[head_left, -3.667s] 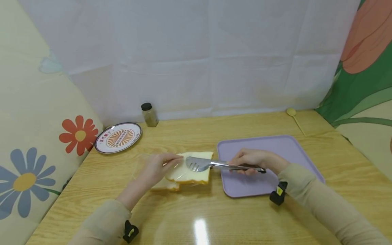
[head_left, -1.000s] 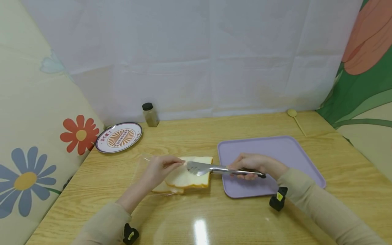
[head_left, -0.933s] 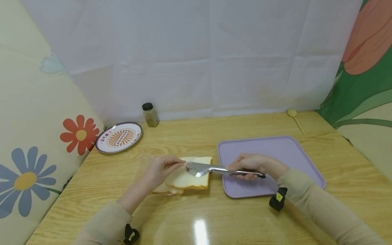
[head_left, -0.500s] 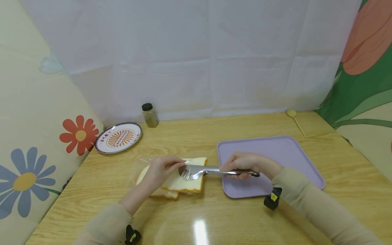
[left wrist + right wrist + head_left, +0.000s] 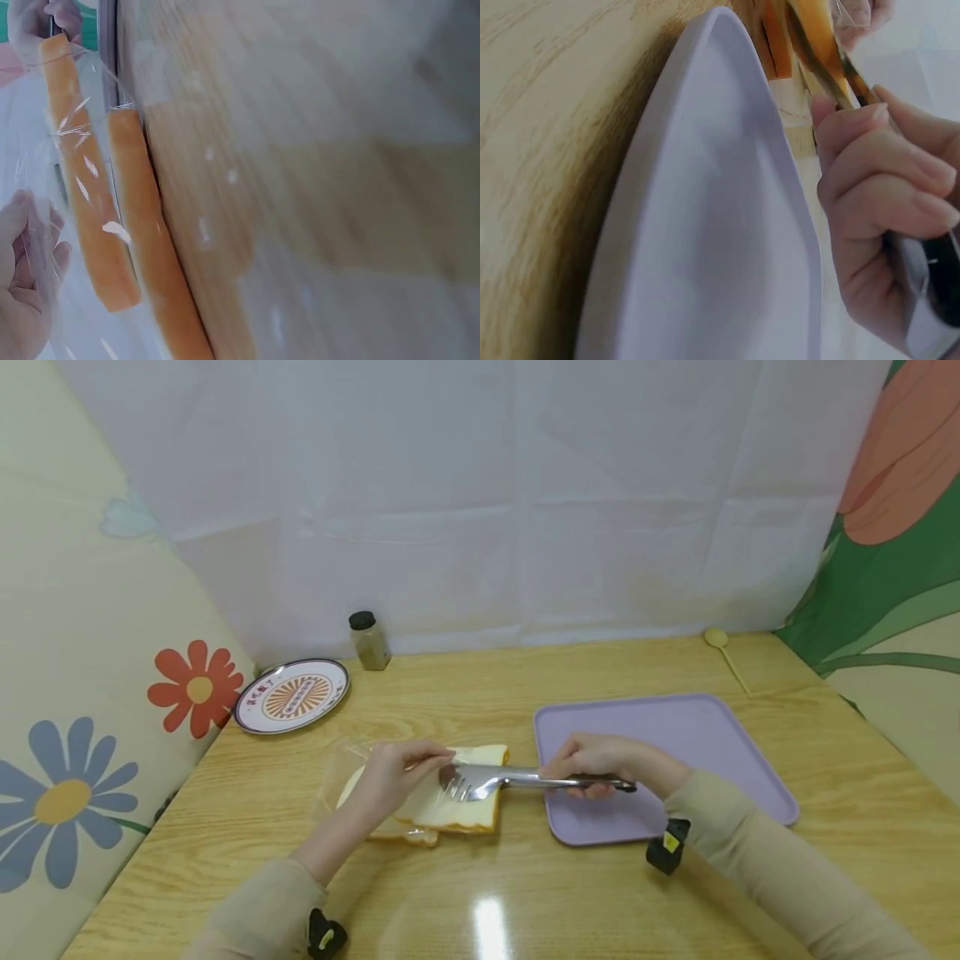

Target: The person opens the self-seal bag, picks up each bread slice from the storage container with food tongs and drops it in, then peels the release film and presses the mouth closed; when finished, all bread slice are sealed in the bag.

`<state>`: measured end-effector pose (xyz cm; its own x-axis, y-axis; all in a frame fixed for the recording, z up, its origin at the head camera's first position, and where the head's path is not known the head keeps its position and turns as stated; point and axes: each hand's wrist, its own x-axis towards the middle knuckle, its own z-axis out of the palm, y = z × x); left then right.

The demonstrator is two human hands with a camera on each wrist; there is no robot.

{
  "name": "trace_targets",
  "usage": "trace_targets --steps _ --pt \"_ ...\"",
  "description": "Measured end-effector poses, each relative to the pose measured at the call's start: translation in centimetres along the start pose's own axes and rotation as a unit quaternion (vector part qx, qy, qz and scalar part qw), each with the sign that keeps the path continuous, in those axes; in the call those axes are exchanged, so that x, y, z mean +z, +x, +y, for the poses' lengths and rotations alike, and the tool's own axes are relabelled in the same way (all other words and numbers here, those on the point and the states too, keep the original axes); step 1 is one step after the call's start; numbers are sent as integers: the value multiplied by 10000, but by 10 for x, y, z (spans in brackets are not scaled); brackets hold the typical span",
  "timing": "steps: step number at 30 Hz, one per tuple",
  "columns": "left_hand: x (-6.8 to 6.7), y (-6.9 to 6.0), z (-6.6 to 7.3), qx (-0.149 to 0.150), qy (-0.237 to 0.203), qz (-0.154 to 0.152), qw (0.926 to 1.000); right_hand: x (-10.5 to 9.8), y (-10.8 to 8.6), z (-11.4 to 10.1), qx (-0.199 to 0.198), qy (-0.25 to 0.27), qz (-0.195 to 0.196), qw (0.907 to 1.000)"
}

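Observation:
My left hand (image 5: 390, 781) pinches the edge of a clear plastic bag (image 5: 339, 772) that holds sliced bread. My right hand (image 5: 600, 762) grips metal tongs (image 5: 517, 778) by the handle, their slotted head lying over the top bread slice (image 5: 476, 814). In the right wrist view the tongs' two arms stand on either side of that slice (image 5: 821, 34). The top slice sticks out of the bag to the right, while a lower slice (image 5: 408, 837) lies beneath, shifted left. Shiny film crosses the orange crust (image 5: 86, 172) in the left wrist view.
A purple tray (image 5: 675, 718) lies right of the bread, under my right hand. Towards the back left are a printed plate (image 5: 296, 697) and a black-capped jar (image 5: 369, 643). A yellow spoon (image 5: 723, 652) lies at the back right of the wooden table (image 5: 480, 885).
Compared with about a second ago, my right hand, the tongs and the top slice have shifted slightly left, towards the bag. My left hand has kept its pinch nearly in place.

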<state>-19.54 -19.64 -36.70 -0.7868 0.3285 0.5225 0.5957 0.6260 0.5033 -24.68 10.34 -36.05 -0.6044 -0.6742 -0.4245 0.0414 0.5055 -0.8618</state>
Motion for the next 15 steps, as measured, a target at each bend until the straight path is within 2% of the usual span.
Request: trace_targets --steps 5,8,11,15 --pt "-3 -1 -2 -209 -91 -231 9995 -8 0 11 -25 686 -416 9968" --pt "-5 -2 -1 -261 -93 -241 9993 -10 0 14 70 857 -526 9949" --pt "-5 -2 -1 -228 -171 -179 9994 -9 -1 11 70 691 -473 9965" --pt "-4 -1 1 -81 -199 -25 9998 -8 -2 2 -25 -30 -185 9998"
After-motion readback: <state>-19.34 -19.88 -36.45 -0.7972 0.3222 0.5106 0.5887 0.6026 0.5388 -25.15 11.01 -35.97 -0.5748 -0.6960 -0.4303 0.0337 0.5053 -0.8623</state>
